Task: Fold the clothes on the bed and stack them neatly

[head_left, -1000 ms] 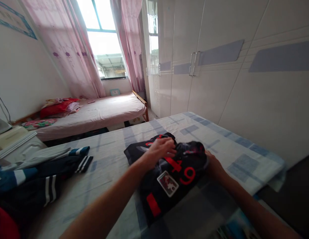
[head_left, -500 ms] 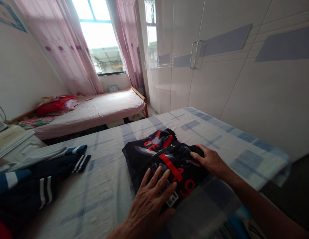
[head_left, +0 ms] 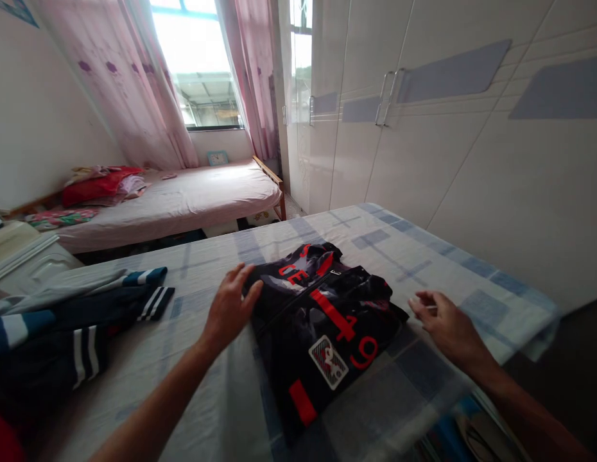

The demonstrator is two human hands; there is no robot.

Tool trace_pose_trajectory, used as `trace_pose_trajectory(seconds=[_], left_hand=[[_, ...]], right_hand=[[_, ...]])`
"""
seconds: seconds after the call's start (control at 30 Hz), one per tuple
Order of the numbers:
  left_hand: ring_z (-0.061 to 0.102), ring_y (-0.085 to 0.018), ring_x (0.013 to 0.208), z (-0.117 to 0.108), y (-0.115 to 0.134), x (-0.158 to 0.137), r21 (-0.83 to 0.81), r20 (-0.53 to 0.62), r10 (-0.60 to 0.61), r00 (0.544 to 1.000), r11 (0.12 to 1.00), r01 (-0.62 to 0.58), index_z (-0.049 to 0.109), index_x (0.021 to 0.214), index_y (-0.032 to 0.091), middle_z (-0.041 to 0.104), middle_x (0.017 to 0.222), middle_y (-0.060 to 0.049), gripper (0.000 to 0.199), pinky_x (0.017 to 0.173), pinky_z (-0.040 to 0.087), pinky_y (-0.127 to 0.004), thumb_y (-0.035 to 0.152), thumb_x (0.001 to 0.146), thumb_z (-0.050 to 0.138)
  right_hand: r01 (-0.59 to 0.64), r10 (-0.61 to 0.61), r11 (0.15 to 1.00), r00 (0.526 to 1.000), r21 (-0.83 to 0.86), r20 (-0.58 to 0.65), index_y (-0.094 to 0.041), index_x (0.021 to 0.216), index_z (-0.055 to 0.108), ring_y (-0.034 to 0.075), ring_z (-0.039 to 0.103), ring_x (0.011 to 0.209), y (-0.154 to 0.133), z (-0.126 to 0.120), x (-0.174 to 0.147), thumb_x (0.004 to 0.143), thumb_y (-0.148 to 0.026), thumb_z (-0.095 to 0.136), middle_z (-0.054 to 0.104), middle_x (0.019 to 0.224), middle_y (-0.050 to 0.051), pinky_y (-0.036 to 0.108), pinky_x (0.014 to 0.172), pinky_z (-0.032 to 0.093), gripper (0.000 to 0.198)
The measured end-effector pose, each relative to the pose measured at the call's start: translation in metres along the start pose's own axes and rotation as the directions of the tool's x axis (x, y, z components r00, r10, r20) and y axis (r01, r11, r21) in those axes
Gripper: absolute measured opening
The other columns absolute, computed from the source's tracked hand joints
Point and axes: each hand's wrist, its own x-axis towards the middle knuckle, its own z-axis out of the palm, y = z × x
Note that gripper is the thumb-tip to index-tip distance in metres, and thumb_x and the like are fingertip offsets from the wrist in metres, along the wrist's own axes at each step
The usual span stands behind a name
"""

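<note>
A folded black jacket (head_left: 298,327) with a zip, red lettering, red stripes and a white-edged patch lies on the covered table or bed. My left hand (head_left: 230,307) is at its left corner, thumb over the fabric and fingers along the edge, closed on that corner. Just off the jacket's right side, my right hand (head_left: 440,321) hovers with loosely curled fingers apart from the cloth. A small pale spot shows between those fingers, too small to name.
Dark and grey clothes with striped cuffs (head_left: 110,321) lie at left on the blue-checked cover (head_left: 202,359). Behind stands a bed (head_left: 197,199) with a red bundle (head_left: 101,185). A white wardrobe (head_left: 423,160) runs along the right, and a white box (head_left: 43,256) stands far left.
My left hand has moved from lying flat on the jacket's front to its left corner. My right hand has let go of the right side and drawn away to the right.
</note>
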Motion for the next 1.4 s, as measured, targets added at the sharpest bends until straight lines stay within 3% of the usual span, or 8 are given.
trace_pose_trajectory(seconds=[0.17,0.3,0.43,0.73,0.87,0.97,1.1,1.4], left_hand=[[0.056,-0.031,0.111,-0.005,-0.028,0.054,-0.252,0.269,-0.285,0.920,0.901,0.352,0.061,0.117,0.010,0.063,0.118,-0.015,0.066,0.091,0.044,-0.038,0.058,0.071,0.060],[0.066,-0.025,0.085,0.002,-0.027,0.063,-0.326,0.462,-0.274,0.843,0.832,0.449,0.070,0.097,0.012,0.073,0.092,-0.010,0.056,0.069,0.050,-0.029,0.055,0.062,0.071],[0.065,-0.019,0.066,0.001,-0.020,0.064,-0.351,0.521,-0.293,0.802,0.783,0.514,0.071,0.084,0.011,0.072,0.077,-0.008,0.039,0.059,0.049,-0.026,0.042,0.061,0.076],[0.065,-0.018,0.069,-0.027,0.030,-0.024,-0.583,0.525,-0.220,0.822,0.610,0.536,0.061,0.114,0.019,0.071,0.088,-0.005,0.046,0.063,0.051,-0.026,0.033,0.072,0.069],[0.062,-0.019,0.060,-0.009,0.023,-0.076,-0.348,0.624,-0.255,0.739,0.756,0.555,0.065,0.095,0.017,0.068,0.075,-0.005,0.034,0.051,0.048,-0.026,0.043,0.074,0.063],[0.058,-0.018,0.053,-0.008,0.009,-0.075,-0.053,0.423,-0.312,0.851,0.929,0.367,0.064,0.078,0.019,0.061,0.057,-0.001,0.023,0.050,0.043,-0.026,0.041,0.072,0.064],[0.063,-0.020,0.076,-0.017,0.006,-0.029,0.060,0.049,-0.080,0.996,0.995,0.077,0.064,0.094,0.021,0.067,0.086,-0.004,0.027,0.067,0.046,-0.027,0.041,0.078,0.056],[0.059,-0.019,0.069,0.030,0.004,0.067,0.202,0.167,-0.033,0.985,0.979,-0.001,0.067,0.069,0.019,0.065,0.069,-0.005,0.023,0.066,0.040,-0.027,0.036,0.076,0.054]], right_hand=[[-0.503,0.086,0.716,0.752,0.485,0.654,-0.016,0.101,0.062,0.023,0.066,0.086,-0.020,-0.016,-0.048,0.077,-0.043,0.062,0.069,0.096,0.012,0.037,0.079,0.053,0.036],[-0.667,0.031,0.377,0.703,0.643,0.711,-0.015,0.099,0.066,0.023,0.065,0.096,-0.045,-0.003,-0.069,0.077,-0.033,0.066,0.069,0.104,0.011,0.039,0.092,0.048,0.029],[-0.689,0.060,0.314,0.701,0.653,0.711,-0.015,0.098,0.066,0.021,0.069,0.083,-0.067,0.021,-0.065,0.078,-0.031,0.064,0.073,0.091,0.009,0.036,0.085,0.053,0.026],[-0.374,-0.033,0.634,0.862,0.677,0.507,-0.018,0.077,0.061,0.017,0.066,0.060,-0.097,0.003,0.040,0.068,-0.020,0.058,0.070,0.069,0.005,0.030,0.063,0.055,0.010],[-0.155,-0.067,0.890,0.887,0.430,0.457,-0.015,0.081,0.062,0.018,0.064,0.062,-0.083,0.010,0.077,0.066,-0.021,0.059,0.070,0.073,0.007,0.030,0.061,0.053,0.017],[0.162,-0.179,0.980,0.971,0.113,0.161,-0.011,0.097,0.064,0.020,0.064,0.083,-0.076,0.022,0.083,0.066,-0.016,0.058,0.068,0.096,0.012,0.033,0.077,0.050,0.032],[0.454,-0.455,0.890,0.891,-0.026,-0.013,-0.014,0.108,0.062,0.019,0.060,0.097,-0.099,0.028,0.078,0.077,-0.018,0.050,0.062,0.110,0.011,0.032,0.083,0.047,0.034],[0.718,-0.685,0.690,0.688,-0.090,0.240,-0.019,0.096,0.069,0.019,0.053,0.108,-0.171,0.079,0.073,0.084,-0.024,0.048,0.065,0.108,0.006,0.030,0.096,0.037,0.026]])
